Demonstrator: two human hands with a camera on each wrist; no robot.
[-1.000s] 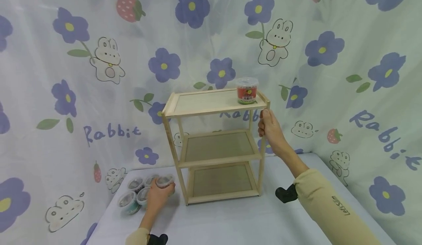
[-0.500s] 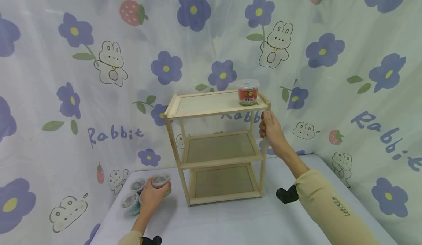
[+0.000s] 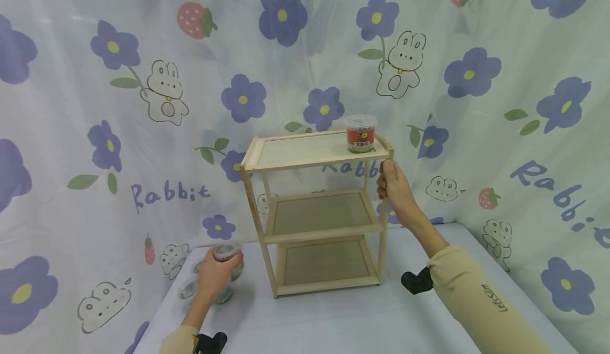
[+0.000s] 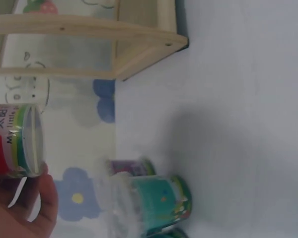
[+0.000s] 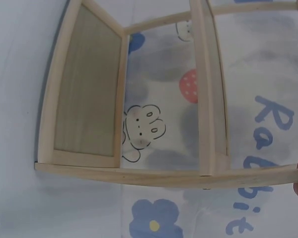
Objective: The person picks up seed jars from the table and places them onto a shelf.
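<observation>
Head view shows my left hand curled round a cup, held up left of the shelf; my right hand grips its post. The cup looks light, smooth, maybe squashy: hold its sides gently.

Loads of room on the tabletop in front of the wooden rack, tiers open forward. Left front post gets in the way sideways; a red-labelled tub blocks the top right.
</observation>
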